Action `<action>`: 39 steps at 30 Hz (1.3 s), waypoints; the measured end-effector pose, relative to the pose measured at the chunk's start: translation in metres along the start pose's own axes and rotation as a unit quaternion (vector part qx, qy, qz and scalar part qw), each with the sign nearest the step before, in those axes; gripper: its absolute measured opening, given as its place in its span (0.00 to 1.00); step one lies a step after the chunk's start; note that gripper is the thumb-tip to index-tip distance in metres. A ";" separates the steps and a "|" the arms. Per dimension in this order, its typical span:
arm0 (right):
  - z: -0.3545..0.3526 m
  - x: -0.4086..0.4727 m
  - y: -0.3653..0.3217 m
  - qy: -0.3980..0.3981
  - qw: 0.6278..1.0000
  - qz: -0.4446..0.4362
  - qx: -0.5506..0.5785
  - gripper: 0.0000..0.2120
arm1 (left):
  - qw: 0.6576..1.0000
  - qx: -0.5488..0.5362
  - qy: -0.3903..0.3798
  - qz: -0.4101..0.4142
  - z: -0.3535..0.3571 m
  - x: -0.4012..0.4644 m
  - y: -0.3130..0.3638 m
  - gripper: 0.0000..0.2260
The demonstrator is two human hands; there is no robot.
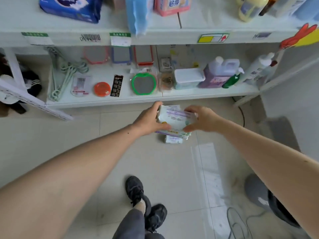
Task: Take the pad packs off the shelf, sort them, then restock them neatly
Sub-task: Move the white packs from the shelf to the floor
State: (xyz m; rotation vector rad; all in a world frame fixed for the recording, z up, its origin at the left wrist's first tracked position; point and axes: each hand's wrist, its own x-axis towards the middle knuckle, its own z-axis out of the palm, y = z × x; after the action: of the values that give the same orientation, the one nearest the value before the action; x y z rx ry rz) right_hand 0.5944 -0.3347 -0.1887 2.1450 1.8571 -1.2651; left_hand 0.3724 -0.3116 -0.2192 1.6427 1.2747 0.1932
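From the head camera, looking down past both bare forearms, a small stack of soft white pad packs with lilac and green print [175, 120] is held between the two hands in front of the lower white shelf [107, 100], above the pale tiled floor [69, 144]; whether the bottom of the stack rests on the floor or hangs just above it cannot be told, and one smaller white pack [173, 139] shows below the rest. The step in hand looks like squaring the packs into one tidy pile, and to do that well the palms should press evenly from both sides so the slippery wrappers line up edge to edge, with the lowest pack gathered in before anything is lifted, or it may slide out. The left hand [148, 120] is curled round the left side of the stack, thumb hooked under the near edge and fingers wrapped over the far corner. The right hand [201, 119] cups the right side, fingers bent over the top edge and thumb pinching in from below. On the upper shelf sit a large blue plastic-wrapped pack [70, 7] and a pink printed pack [171, 6].
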 end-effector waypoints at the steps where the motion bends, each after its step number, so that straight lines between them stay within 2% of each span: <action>1: 0.011 0.007 0.015 0.000 1.000 0.008 0.007 0.37 | 1.000 -0.001 -0.013 -0.010 0.013 0.008 -0.009 0.36; 5: 0.055 0.040 0.070 -0.009 0.999 0.030 0.026 0.37 | 0.998 0.015 -0.046 -0.033 0.064 0.042 -0.047 0.34; 12: 0.151 0.101 0.169 -0.011 0.998 0.051 0.038 0.36 | 0.996 0.002 -0.052 -0.071 0.174 0.097 -0.126 0.32; 19: 0.255 0.160 0.267 -0.015 0.994 0.091 0.066 0.38 | 0.991 -0.056 -0.018 -0.120 0.294 0.137 -0.219 0.31; 24: 0.318 0.196 0.316 -0.006 0.975 0.139 0.174 0.36 | 0.985 -0.085 0.024 -0.147 0.361 0.168 -0.275 0.28; 30: 0.372 0.231 0.348 0.045 0.933 0.217 0.285 0.27 | 0.975 -0.102 0.058 -0.188 0.409 0.198 -0.321 0.29; 34: 0.389 0.250 0.358 0.061 0.915 0.242 0.318 0.29 | 0.958 -0.133 0.086 -0.238 0.421 0.214 -0.337 0.31; 39: 0.386 0.270 0.363 0.072 0.910 0.238 0.332 0.32 | 0.939 -0.177 0.111 -0.273 0.420 0.232 -0.344 0.36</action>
State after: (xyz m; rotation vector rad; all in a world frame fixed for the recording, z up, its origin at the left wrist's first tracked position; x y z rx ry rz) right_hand 0.6773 -0.4162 -0.7721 2.8254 0.8621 -1.8065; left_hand 0.5216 -0.3994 -0.7839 0.9368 1.7073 0.2517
